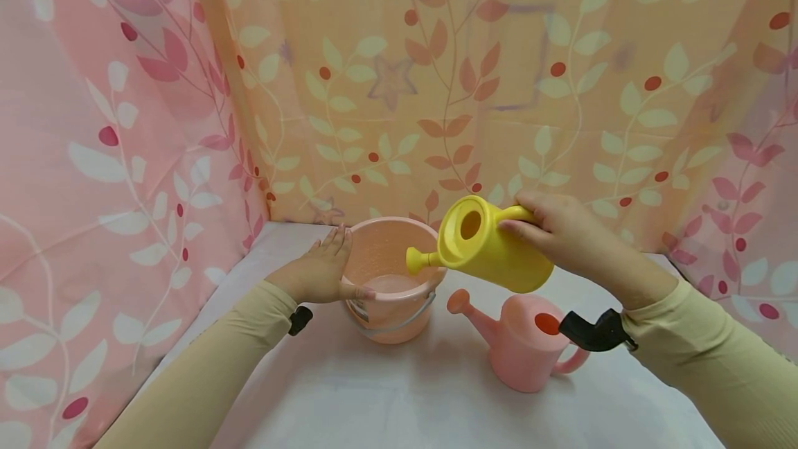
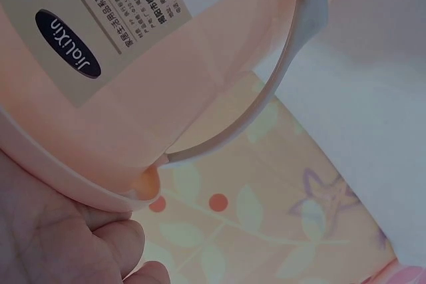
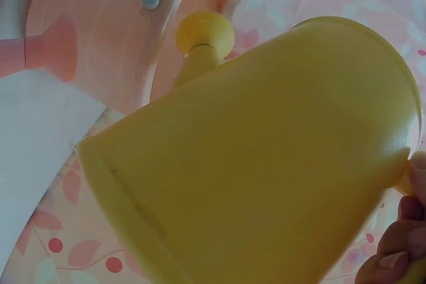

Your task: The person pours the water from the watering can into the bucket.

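A peach bucket (image 1: 399, 309) stands upright on the table. My left hand (image 1: 318, 270) rests against the bucket's left rim, fingers straight along its side and thumb lying across the front rim. With my right hand (image 1: 570, 234) I grip the handle of a yellow watering can (image 1: 499, 255), tilted to the left. Its round spout head (image 3: 205, 31) hangs over the bucket's opening. Whether anything flows from the spout cannot be made out. A pink watering can (image 1: 524, 359) stands below the yellow one, its spout pointing left toward the bucket.
A white cloth (image 1: 374, 407) covers the table. Leaf-patterned curtains (image 1: 386, 75) rise behind and at both sides, close to the bucket's back. The bucket's grey handle (image 2: 266, 98) hangs down, and a printed label (image 2: 100, 24) is on its side.
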`<state>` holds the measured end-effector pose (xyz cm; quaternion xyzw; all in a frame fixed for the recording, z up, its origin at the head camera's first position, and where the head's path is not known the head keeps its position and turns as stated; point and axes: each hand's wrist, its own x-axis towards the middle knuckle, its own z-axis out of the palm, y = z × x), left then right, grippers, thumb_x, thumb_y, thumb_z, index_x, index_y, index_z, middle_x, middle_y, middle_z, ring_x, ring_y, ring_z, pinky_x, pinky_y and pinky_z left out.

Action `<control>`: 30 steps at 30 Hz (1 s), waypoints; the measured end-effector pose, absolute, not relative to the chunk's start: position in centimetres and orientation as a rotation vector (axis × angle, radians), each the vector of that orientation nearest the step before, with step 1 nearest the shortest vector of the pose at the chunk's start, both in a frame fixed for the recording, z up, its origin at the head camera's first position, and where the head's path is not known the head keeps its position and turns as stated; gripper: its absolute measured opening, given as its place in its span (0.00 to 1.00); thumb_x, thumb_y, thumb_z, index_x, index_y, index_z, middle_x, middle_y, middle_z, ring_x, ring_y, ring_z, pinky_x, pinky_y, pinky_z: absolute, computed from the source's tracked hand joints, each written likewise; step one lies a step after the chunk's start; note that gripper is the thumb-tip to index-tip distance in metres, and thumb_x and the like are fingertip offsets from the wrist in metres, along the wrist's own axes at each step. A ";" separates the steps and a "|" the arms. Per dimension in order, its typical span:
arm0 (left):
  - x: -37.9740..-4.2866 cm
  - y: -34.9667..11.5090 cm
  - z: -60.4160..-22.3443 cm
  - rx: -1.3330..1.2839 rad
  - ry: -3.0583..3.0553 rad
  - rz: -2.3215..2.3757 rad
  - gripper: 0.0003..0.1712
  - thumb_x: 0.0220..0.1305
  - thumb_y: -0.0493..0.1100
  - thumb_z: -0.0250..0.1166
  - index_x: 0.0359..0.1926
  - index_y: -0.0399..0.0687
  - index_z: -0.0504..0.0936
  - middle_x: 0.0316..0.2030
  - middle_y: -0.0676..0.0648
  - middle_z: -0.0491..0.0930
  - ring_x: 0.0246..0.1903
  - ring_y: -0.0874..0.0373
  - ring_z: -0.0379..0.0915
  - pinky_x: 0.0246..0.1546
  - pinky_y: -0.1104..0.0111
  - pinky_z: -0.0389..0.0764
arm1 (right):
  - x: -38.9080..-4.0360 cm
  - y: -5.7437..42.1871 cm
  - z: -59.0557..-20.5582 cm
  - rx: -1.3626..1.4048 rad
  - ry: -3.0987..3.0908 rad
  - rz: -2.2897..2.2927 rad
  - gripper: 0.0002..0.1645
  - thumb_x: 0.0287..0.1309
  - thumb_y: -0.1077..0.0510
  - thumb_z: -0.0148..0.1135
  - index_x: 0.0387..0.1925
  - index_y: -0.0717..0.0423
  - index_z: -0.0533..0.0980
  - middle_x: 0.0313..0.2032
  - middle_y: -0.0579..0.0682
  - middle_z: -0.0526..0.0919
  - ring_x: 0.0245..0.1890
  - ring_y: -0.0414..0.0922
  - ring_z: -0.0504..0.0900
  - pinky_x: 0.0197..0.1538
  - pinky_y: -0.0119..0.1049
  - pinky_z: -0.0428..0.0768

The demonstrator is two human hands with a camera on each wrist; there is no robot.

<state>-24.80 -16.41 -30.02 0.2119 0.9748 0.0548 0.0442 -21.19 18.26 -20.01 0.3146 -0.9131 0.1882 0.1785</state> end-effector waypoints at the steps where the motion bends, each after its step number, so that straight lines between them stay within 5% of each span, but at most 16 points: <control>1: -24.8 -16.4 -30.0 0.647 2.979 0.168 0.71 0.44 0.81 0.50 0.68 0.28 0.37 0.68 0.30 0.33 0.68 0.40 0.29 0.64 0.47 0.43 | -21.2 18.3 -20.0 0.890 -2.584 0.534 0.14 0.54 0.50 0.63 0.22 0.50 0.69 0.18 0.43 0.66 0.22 0.41 0.68 0.25 0.32 0.68; 30: -25.3 -16.6 -30.4 0.649 2.988 0.155 0.72 0.43 0.82 0.48 0.68 0.29 0.37 0.68 0.31 0.32 0.68 0.40 0.29 0.64 0.47 0.43 | -21.2 18.0 -19.9 0.910 -2.595 0.544 0.15 0.55 0.51 0.63 0.21 0.51 0.68 0.17 0.43 0.67 0.22 0.41 0.68 0.25 0.31 0.69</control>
